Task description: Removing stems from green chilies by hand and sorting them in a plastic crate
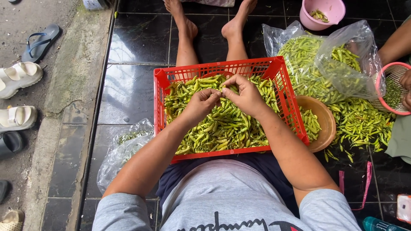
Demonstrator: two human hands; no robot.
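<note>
Black glossy floor tiles [128,92] lie bare to the left of the person, up to a worn concrete kerb [72,81]. Clear crinkled plastic bags [325,64], bulging with green chillies, crowd the right side. Centred on the lap, a red lattice plastic crate [284,92] holds a heap of slim green chillies [222,128]. Beside its right wall sits a round brown bowl [327,124]. Over the heap, the left hand [202,104] and right hand [246,96] meet, fingertips pinched together on one chilli.
</note>
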